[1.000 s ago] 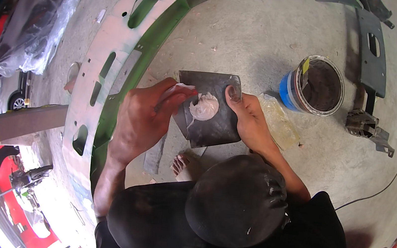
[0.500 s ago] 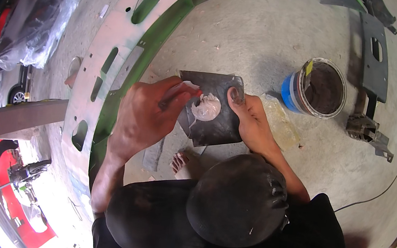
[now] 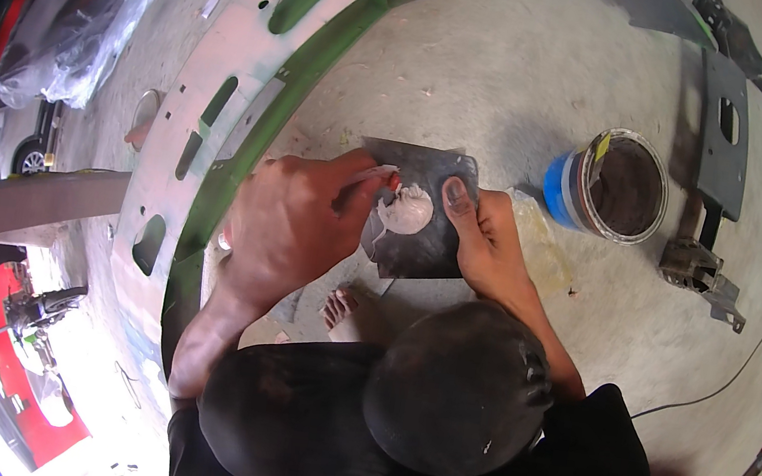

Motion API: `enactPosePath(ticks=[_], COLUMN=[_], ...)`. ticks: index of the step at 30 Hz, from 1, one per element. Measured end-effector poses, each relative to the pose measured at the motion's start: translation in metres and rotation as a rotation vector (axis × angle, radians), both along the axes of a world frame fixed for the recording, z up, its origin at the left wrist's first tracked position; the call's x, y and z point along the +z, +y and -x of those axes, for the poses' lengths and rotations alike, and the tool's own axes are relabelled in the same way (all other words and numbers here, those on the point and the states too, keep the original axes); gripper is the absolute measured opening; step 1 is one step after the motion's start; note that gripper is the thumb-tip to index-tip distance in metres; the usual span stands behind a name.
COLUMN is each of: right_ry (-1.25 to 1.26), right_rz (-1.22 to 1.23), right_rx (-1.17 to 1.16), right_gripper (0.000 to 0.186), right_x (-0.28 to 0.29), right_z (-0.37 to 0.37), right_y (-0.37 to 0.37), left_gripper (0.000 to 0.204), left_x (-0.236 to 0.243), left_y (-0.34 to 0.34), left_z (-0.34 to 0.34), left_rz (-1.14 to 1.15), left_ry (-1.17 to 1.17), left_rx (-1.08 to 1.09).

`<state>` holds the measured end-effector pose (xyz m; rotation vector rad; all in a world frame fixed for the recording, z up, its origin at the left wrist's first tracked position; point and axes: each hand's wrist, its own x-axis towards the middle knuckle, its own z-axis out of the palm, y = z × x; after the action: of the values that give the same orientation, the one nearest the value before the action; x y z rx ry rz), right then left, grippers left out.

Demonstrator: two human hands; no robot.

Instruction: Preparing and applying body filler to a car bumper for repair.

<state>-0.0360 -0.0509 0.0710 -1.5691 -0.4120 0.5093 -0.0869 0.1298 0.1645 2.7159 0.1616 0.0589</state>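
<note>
The right hand (image 3: 488,240) clamps the stiff-looking plate (image 3: 425,257) at its right edge, good hold; left hand (image 3: 296,212) pinches pale piece (image 3: 374,175) beside soft-looking putty (image 3: 409,211).

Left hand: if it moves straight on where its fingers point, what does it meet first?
The left hand would probably meet the pale paste on the dark plate first, though depth is unclear.

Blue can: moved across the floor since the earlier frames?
No. The blue can keeps its spot by the yellowish plastic sheet on the floor; the camera's view shifted.
</note>
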Motion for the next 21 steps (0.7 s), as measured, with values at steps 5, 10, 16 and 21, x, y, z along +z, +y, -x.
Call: enactPosePath(ticks=[5,10,16,21], right_ry=[-0.028,0.025,0.080,0.275], right_rz=[-0.037,-0.081,-0.050,0.120], right_rx=[-0.050,-0.070,-0.187,-0.526], right_gripper=[0.053,0.052,0.051,0.037], right_x=[-0.005,-0.018,-0.011,-0.026], right_z=[-0.001,-0.001,0.001,-0.004], right_y=[-0.001,-0.003,0.004,-0.019], left_gripper=[0.007,0.008,0.020,0.024], left_x=[-0.003,0.001,-0.013,-0.057], left_y=[-0.003,0.005,0.062,0.103], left_z=[-0.001,0.001,0.065,0.129], left_rz=[-0.071,0.040,0.962,1.212], left_ry=[0.010,-0.075,-0.253,-0.081], left_rx=[0.022,0.022,0.149,0.391])
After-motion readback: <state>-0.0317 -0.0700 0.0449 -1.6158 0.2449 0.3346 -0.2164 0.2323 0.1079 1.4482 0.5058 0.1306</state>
